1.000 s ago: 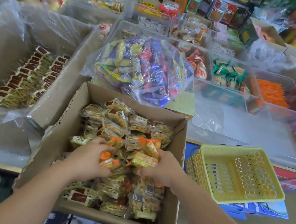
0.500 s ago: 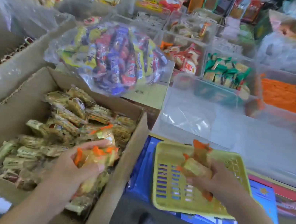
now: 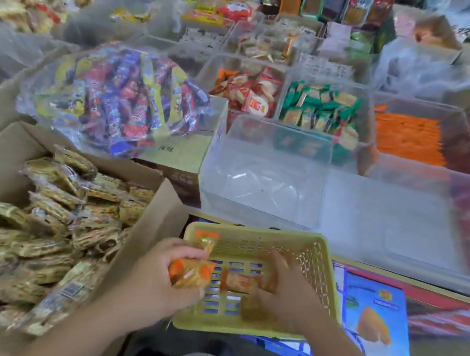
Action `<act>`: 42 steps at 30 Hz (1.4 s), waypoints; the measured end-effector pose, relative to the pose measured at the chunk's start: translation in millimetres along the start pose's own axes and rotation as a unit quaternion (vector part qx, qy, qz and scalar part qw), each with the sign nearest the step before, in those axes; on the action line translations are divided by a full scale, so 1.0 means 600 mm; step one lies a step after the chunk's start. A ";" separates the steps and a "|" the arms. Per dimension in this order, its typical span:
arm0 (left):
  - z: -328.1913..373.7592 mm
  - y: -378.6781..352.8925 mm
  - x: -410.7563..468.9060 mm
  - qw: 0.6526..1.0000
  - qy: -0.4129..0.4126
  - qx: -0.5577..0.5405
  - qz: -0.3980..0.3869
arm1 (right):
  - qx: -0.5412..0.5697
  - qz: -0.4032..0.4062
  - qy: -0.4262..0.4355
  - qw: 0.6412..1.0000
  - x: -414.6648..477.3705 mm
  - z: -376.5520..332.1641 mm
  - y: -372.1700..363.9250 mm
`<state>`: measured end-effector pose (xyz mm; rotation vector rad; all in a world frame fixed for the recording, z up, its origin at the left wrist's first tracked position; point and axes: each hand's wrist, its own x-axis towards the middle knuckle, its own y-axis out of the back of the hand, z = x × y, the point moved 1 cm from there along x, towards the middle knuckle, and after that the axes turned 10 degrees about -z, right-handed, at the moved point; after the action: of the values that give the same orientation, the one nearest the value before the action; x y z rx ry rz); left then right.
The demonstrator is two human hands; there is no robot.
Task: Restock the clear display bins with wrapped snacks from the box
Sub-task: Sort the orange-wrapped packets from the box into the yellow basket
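Snacks (image 3: 189, 272) clutched in the left grip (image 3: 156, 276) hang over the basket (image 3: 252, 236) rim and may spill outside, while the right grip (image 3: 289, 294) spreads loose inside.

Bright even light, motion blur thruout, wide-angle edge warp.

Single head cam, wide-angle, looks fwd & down, close over yellow basket (image 3: 248, 244), clear bins (image 3: 276, 141) beyond.
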<state>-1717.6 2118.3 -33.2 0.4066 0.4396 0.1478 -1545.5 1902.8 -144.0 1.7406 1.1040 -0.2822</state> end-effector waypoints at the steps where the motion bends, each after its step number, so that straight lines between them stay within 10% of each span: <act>1: -0.002 -0.016 0.019 1.000 0.004 0.022 -0.022 | -0.035 0.025 0.022 0.999 -0.014 0.001 0.009; 7: -0.030 -0.102 0.134 0.962 0.057 0.236 -0.128 | -0.230 0.204 0.078 0.948 -0.096 0.040 0.042; 15: -0.048 -0.131 0.186 0.889 0.060 0.413 -0.188 | -0.082 0.161 0.048 0.982 -0.097 0.065 0.011; 21: -0.014 -0.076 0.115 0.919 -0.076 0.373 -0.107 | -0.128 0.128 -0.048 0.982 -0.107 0.027 -0.006; 25: -0.020 0.011 0.017 0.924 -0.129 0.356 0.050 | -0.108 0.148 0.040 0.982 -0.091 -0.064 -0.009; 31: -0.137 0.198 -0.124 0.914 0.051 0.326 0.234 | -0.041 0.134 0.264 0.954 -0.074 -0.278 -0.040; 36: -0.273 0.314 -0.189 0.912 0.219 0.344 0.047 | -0.061 0.068 0.356 0.930 -0.068 -0.432 -0.102; 42: -0.348 0.355 -0.150 0.904 0.124 0.399 -0.089 | -0.146 -0.083 0.259 0.951 -0.037 -0.542 -0.218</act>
<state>-1901.4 2365.1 -83.3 1.1603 0.7855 -0.1754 -1755.3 2172.4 -61.9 1.4899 1.5846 0.2480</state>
